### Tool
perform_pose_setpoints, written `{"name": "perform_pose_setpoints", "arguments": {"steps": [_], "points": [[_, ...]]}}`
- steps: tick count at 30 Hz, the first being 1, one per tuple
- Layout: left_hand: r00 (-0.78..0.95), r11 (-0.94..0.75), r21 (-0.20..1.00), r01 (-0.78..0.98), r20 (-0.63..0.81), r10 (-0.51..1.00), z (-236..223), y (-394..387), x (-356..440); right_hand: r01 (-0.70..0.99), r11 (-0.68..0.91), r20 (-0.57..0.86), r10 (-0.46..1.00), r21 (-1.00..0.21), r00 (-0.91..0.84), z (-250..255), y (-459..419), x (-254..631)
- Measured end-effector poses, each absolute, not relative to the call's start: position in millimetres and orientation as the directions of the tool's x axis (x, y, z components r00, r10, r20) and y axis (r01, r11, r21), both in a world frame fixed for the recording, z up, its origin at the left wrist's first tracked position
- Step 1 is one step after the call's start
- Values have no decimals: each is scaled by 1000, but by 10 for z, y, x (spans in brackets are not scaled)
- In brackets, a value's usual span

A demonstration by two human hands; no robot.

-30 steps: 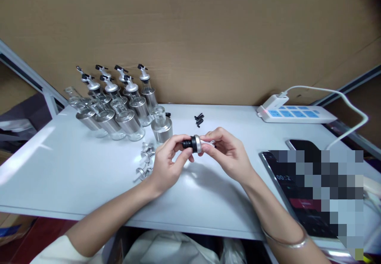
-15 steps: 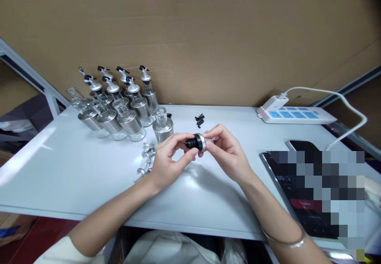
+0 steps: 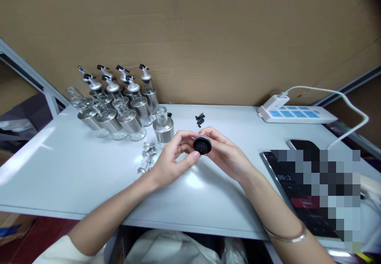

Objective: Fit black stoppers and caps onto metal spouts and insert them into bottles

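Between my two hands is a bottle pourer (image 3: 203,145), its black ringed stopper end facing me and its metal rim edging it. My left hand (image 3: 175,161) grips its left side with thumb and fingers. From behind and the right, my right hand (image 3: 228,153) holds it too; the spout is hidden there. Just beyond my left hand stands a glass bottle with a metal sleeve (image 3: 163,127) and a bare neck. Loose silver metal parts (image 3: 147,153) lie beside my left hand. Several small black pieces (image 3: 200,119) rest on the table past the pourer.
Several sleeved bottles with pourers (image 3: 138,99) stand at the back left, with open-necked bottles (image 3: 130,121) before them. At the right are a power strip (image 3: 297,115) with a white cable, a dark phone (image 3: 305,144) and a partly blurred tablet-like screen (image 3: 294,188). A cardboard wall (image 3: 208,42) closes the back.
The pourer has turned from lying sideways, stopper to the left, to having its stopper end toward me. Both hands have shifted their hold around it.
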State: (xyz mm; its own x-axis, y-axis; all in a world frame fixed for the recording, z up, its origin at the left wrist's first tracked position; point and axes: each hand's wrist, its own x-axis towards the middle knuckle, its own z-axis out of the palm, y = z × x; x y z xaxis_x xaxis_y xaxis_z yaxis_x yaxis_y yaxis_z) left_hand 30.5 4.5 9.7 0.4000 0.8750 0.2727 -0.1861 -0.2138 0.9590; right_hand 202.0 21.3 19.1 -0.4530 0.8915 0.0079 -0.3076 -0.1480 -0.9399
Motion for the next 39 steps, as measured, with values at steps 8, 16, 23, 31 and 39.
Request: {"name": "perform_pose_setpoints", "arguments": {"steps": [8, 16, 23, 31, 39], "points": [[291, -115, 981, -156, 157, 944, 74, 60, 342, 107, 272, 244, 945, -956, -218, 152, 231, 2065], [308, -92, 990, -103, 120, 944, 95, 76, 332, 139, 266, 213, 926, -954, -312, 180, 168, 2021], [321, -106, 993, -58, 119, 940, 86, 83, 317, 142, 264, 206, 921, -954, -330, 177, 177, 2037], [313, -157, 986, 53, 133, 941, 133, 83, 316, 127, 238, 183, 921, -963, -344, 182, 180, 2026], [314, -157, 985, 71, 127, 941, 138, 74, 321, 188, 285, 200, 906, -940, -373, 185, 152, 1999]]}}
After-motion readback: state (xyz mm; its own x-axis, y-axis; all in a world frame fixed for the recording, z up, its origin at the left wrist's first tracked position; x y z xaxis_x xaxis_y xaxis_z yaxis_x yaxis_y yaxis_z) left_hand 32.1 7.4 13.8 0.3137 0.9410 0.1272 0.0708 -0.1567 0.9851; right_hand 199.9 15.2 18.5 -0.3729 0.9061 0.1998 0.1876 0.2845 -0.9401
